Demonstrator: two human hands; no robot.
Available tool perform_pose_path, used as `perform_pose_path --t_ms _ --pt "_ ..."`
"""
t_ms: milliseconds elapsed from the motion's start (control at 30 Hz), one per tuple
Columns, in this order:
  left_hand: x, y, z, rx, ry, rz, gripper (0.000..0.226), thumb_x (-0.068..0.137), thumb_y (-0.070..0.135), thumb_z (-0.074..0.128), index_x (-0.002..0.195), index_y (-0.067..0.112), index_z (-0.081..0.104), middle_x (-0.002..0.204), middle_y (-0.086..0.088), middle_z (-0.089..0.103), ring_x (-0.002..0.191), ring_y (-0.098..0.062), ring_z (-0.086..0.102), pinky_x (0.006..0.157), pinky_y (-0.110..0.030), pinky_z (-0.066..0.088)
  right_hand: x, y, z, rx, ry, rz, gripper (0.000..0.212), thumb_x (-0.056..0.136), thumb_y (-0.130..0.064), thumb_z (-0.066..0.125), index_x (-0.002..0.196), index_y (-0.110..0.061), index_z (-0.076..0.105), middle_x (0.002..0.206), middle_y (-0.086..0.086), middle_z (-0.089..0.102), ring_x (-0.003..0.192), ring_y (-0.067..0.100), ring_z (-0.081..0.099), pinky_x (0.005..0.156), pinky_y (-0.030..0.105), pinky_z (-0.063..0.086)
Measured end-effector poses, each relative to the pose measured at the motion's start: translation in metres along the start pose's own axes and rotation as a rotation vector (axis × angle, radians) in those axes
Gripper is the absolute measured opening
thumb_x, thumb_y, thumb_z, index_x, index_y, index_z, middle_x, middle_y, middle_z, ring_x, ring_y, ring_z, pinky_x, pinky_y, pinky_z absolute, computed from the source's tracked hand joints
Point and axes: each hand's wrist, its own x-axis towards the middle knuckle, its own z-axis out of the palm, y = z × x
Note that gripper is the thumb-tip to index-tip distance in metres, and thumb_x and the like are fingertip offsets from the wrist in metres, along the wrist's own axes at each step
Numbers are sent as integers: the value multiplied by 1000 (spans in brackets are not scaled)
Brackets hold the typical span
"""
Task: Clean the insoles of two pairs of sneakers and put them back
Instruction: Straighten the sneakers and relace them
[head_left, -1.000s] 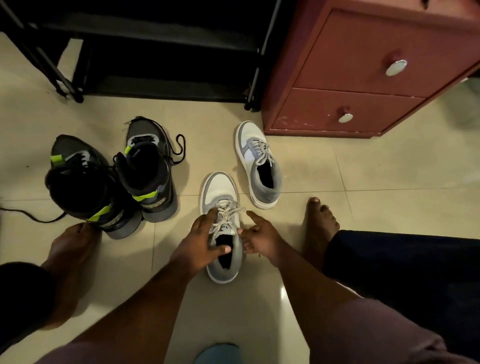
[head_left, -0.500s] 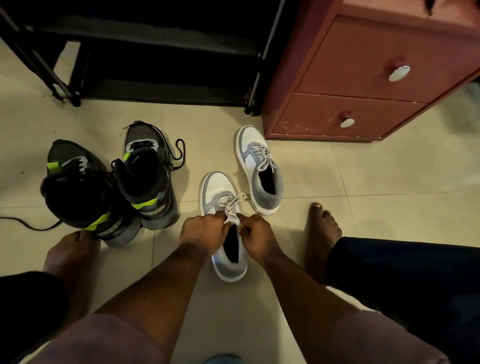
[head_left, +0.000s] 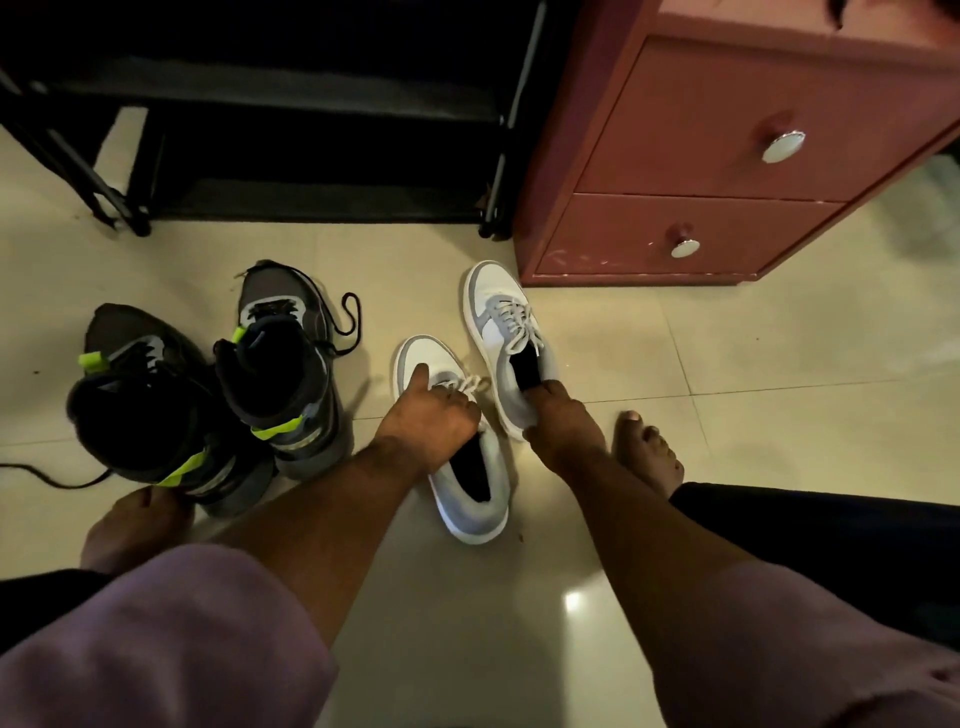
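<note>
Glossy beige tile floor, black rack, red drawers

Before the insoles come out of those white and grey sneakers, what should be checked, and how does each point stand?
1. Left hand holding the near white sneaker at its laces: ok.
2. Right hand gripping the heel of the far white sneaker: ok.
3. Both sneakers resting on the floor: ok.
4. Laces loosened enough: cannot tell.
5. Insoles present inside: cannot tell, the openings are dark.
6. Black high-tops standing apart, out of the way: ok.
</note>
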Motion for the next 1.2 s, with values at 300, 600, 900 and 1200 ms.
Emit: perform_pose_path --t_ms 300,600,900,1200 --pt "-32 44 28 -748 -94 -608 94 88 58 58 155 29 -2 163 -7 7 143 -39 26 107 -54 35 -49 -6 11 -39 -29 65 29 89 -20 52 118 -19 52 123 6 55 113 31 52 93 37 45" --pt "-7 47 49 -1488 16 -838 22 95 10 56 115 18 58 101 0 54 91 -14 48 75 -20 39 -35 -53 -1 25 200 63 26 88 -34 51 106 -19 63 114 7 61 110 30 55 88 35 44" --pt "-44 -45 33 -803 570 -848 28 85 20 54 106 15 72 103 -13 68 94 -38 60 81 -44 49 -24 -105 47 -284 323 -188 51 74 -38 68 121 -22 58 131 11 52 120 36 48 100 54 37" --pt "-99 -57 69 -668 332 -1128 62 90 55 53 141 21 44 158 -12 22 146 -38 14 108 -64 18 -8 -111 57 -687 -8 -355 38 94 -12 38 128 -6 56 149 15 33 144 35 11 115 52 2"
